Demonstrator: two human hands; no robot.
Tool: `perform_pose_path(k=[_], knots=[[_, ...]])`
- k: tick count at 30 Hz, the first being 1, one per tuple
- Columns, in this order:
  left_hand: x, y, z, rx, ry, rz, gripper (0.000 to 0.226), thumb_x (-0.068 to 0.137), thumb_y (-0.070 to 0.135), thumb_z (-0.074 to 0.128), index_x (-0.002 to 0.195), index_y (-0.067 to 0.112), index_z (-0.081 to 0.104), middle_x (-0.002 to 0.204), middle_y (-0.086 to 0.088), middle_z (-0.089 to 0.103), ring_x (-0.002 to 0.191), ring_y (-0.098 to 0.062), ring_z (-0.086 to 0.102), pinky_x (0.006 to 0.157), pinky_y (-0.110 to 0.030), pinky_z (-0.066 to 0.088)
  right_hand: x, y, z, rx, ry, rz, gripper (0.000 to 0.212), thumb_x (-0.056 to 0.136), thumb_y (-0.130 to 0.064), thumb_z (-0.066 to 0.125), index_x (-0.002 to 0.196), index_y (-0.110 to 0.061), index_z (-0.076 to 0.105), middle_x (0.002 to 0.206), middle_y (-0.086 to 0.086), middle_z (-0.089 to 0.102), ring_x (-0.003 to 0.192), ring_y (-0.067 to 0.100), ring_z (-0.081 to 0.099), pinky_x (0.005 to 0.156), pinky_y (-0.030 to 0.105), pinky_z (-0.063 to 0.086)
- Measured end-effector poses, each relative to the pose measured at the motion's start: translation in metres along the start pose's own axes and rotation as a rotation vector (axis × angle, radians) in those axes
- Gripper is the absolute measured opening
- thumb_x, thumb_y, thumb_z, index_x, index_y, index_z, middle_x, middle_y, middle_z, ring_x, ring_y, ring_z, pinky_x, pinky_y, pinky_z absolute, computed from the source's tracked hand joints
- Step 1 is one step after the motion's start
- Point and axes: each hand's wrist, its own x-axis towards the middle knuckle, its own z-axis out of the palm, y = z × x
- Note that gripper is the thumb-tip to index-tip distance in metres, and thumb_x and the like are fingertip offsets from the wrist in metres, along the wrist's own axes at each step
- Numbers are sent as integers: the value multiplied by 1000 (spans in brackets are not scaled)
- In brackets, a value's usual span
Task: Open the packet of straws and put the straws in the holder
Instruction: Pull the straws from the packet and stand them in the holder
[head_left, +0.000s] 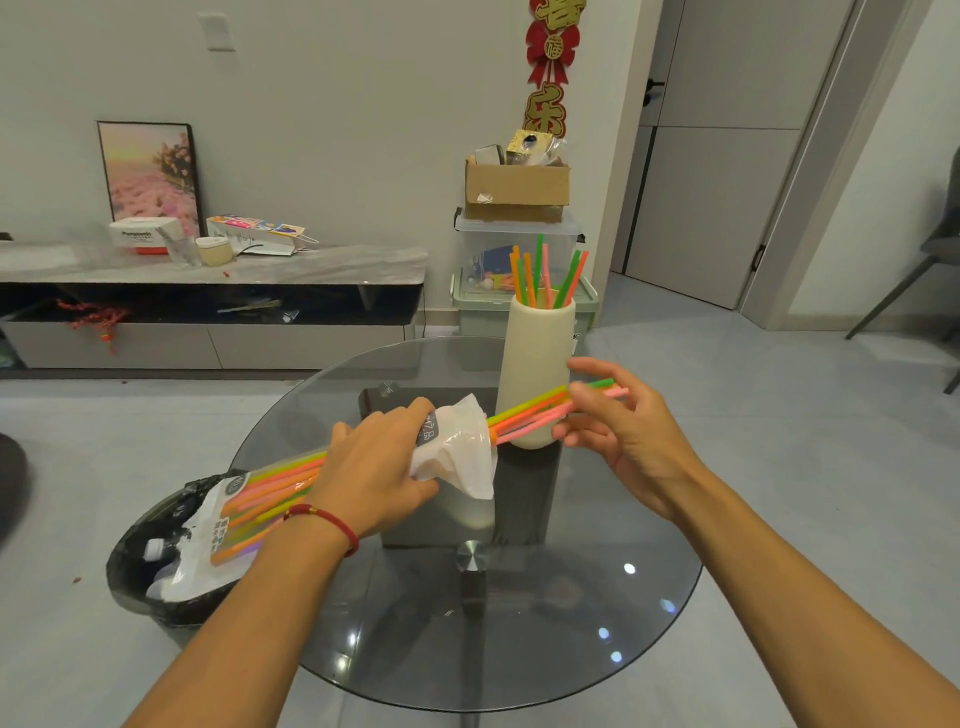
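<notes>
Head view, the only one. Your left hand (371, 467) is wrapped around the packet of straws (260, 506) near its open end, fingers closed on the plastic, held above the round glass table (519, 623). The packet runs diagonally: its closed end points down-left over the black-lined bin (156, 571) beside the table, and its torn white mouth (462, 447) flares out just right of your knuckles. There is a red string bracelet (324, 519) on that wrist.

A bunch of straws (540, 410) sticks out of the mouth, up and to the right: green, yellow, orange, pink. Your right hand (618, 415) pinches them near their far ends, thumb on top, fingers underneath, with the other fingers loosely spread. The tips (610, 387) poke out past the hand. The bunch crosses in front of the holder (537, 364); you cannot tell whether it touches it.

The holder is a tall cream cup standing upright on the far side of the table, just behind both hands. It already has several straws standing in it (545, 275), green, orange and pink, leaning out in different directions above the rim.

Background: a low cabinet (208, 291) along the wall with boxes and a framed picture (150, 176), stacked storage bins (519, 260) with a cardboard box on top, and a door (727, 156) on the right.
</notes>
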Motion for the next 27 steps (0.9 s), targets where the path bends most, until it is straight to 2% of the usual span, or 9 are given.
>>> perform_pose_path(k=[2, 4, 6, 9, 11, 13, 16, 19, 27], knots=[[0, 2, 0, -14, 14, -3, 41, 75, 37, 68, 97, 36, 34, 93, 10, 57, 83, -18, 51, 83, -42, 39, -3, 3, 6, 115, -20, 88, 74, 75, -44, 88, 130, -6, 57, 101, 15, 74, 73, 28, 71, 55, 30, 61], [1, 5, 1, -17, 25, 7, 41, 74, 38, 69, 99, 36, 36, 94, 10, 58, 86, -18, 53, 82, -42, 40, -7, 11, 21, 113, -67, 155, 73, 75, -52, 84, 124, -3, 59, 100, 14, 72, 66, 22, 63, 46, 27, 51], [0, 10, 5, -12, 21, 26, 43, 73, 39, 69, 103, 34, 38, 97, 9, 60, 89, -19, 55, 84, -44, 41, -10, 20, 40, 46, -62, 140, 64, 80, -52, 81, 115, -1, 65, 82, 11, 70, 55, 16, 53, 38, 23, 38], [0, 13, 8, -20, 17, 29, 44, 72, 40, 70, 103, 33, 39, 97, 9, 60, 89, -19, 55, 84, -44, 42, -5, 22, 62, -26, 91, 78, 26, 94, -30, 75, 81, -8, 69, 54, 5, 52, 40, 10, 39, 35, 18, 26], [0, 9, 7, -34, 26, 15, 42, 72, 39, 69, 101, 34, 39, 95, 10, 60, 88, -19, 55, 83, -43, 41, 1, 15, 61, 16, 238, 57, 26, 93, -17, 71, 68, -12, 65, 53, 8, 49, 37, 10, 36, 34, 17, 24], [-1, 5, 6, -36, 39, 9, 40, 72, 39, 68, 99, 35, 39, 95, 10, 61, 88, -20, 55, 82, -44, 41, 4, 9, 53, 86, 322, 28, 27, 93, -15, 70, 67, -11, 64, 50, 4, 47, 35, 9, 36, 33, 17, 24], [0, 4, 8, -47, 40, 16, 42, 73, 40, 69, 102, 35, 39, 99, 9, 62, 91, -20, 57, 86, -47, 43, 4, 8, 54, 170, 255, 49, 28, 95, -24, 73, 72, -13, 61, 47, 1, 47, 33, 8, 38, 30, 16, 25], [1, 5, 9, -62, 49, 25, 44, 72, 41, 71, 103, 35, 39, 99, 9, 62, 91, -19, 58, 87, -47, 44, 4, 10, 63, 90, 194, 82, 27, 95, -23, 73, 74, -14, 58, 49, 3, 47, 34, 9, 38, 30, 17, 25], [2, 3, 8, -84, 80, 10, 44, 70, 40, 71, 102, 35, 40, 96, 10, 60, 91, -18, 57, 86, -46, 43, 2, -19, 43, -39, 254, -6, 21, 97, -15, 63, 86, 0, 71, 48, 4, 50, 37, 10, 44, 34, 20, 32]])
